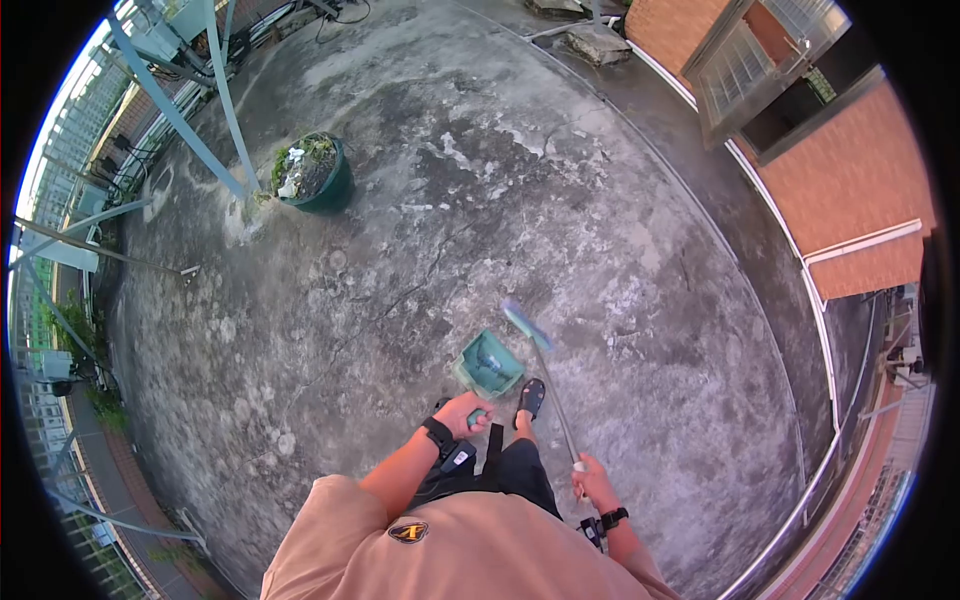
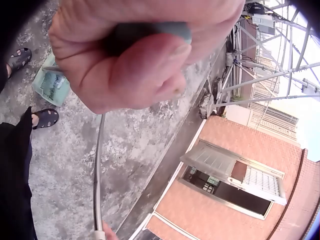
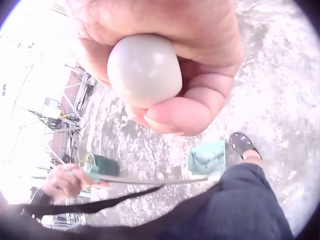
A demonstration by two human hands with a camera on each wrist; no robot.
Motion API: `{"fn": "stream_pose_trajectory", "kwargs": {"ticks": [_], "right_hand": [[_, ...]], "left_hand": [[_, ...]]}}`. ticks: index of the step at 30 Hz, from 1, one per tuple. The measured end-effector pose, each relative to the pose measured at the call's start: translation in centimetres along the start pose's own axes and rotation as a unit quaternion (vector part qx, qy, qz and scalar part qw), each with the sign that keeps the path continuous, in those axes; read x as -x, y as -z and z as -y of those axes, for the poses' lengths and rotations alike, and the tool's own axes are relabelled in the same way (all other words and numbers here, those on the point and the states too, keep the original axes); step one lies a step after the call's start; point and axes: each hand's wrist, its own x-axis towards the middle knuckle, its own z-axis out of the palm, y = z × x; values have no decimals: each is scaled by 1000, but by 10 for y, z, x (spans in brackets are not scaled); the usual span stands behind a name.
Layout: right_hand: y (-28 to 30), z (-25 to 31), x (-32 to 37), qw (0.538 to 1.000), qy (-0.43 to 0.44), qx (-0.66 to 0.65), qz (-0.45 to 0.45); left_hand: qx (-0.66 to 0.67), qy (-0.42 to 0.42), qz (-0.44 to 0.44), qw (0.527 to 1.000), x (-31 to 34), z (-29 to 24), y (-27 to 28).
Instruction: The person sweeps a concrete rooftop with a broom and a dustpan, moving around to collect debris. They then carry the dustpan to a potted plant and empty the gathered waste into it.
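Observation:
My left hand (image 1: 462, 415) grips the green end of the dustpan's long handle, and that grip (image 2: 182, 31) pokes out between finger and thumb. The handle runs down to a pale green dustpan (image 1: 478, 352) on the concrete just ahead of my feet, with small bluish-grey bits inside. In my right hand (image 1: 600, 484) is a broom, fingers curled round the top of its stick (image 1: 562, 415). A rounded white end cap (image 3: 145, 70) shows in the right wrist view. The blurred blue broom head (image 1: 526, 325) is right of and slightly beyond the dustpan.
A green planter (image 1: 325, 190) with soil and weeds stands ahead to the left, near metal struts (image 1: 170, 110). On the right, a brick wall (image 1: 850, 190) has an open window or door panel (image 1: 755, 70). White pipe (image 1: 815, 300) follows its base. My sandal (image 1: 532, 396) is close by the dustpan.

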Motion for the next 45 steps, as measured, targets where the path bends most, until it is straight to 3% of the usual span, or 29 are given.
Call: {"fn": "stream_pose_trajectory", "kwargs": {"ticks": [2,4,10,13,16,18,21,23,25,26,28,32,37,39,42,45], "right_hand": [[29,34,-34,1000,20,1,-5],[60,70,-76,999,42,-11,-7],[110,158,-180,993,88,62,-40],[101,142,-203,984,47,167,-35],[91,64,-208,941,37,335,0],[77,35,-165,922,-2,381,61],[76,-20,-117,909,-27,397,125],[81,-17,-85,905,-42,396,152],[83,-6,-52,947,23,262,184],[87,4,-41,946,20,266,182],[94,36,-29,963,-95,160,197],[89,72,-19,984,-82,85,133],[100,114,-92,987,19,155,44],[94,135,-122,987,26,161,-4],[67,155,-149,977,41,209,-5],[32,118,-170,955,14,297,-12]], "left_hand": [[-70,-51,-3,996,-1,5,6],[-19,1,-7,1000,-11,3,15],[-34,3,-113,993,8,5,-26],[-37,-8,-85,996,1,11,-27],[-26,-27,-84,996,-7,16,-35],[11,-7,-76,997,-4,12,-48],[-50,-18,-99,994,-3,8,-59],[-34,-21,-95,995,-2,7,-60],[-26,-35,-76,996,-3,11,-52],[-22,-34,-72,997,-2,13,-48],[-16,-12,-57,998,-1,14,-41],[14,-22,-71,997,-8,30,-15],[23,-13,-51,998,-2,44,13],[19,-17,-55,998,3,46,18],[19,-14,-74,997,0,46,19],[50,-12,-31,998,-2,44,19]]}}
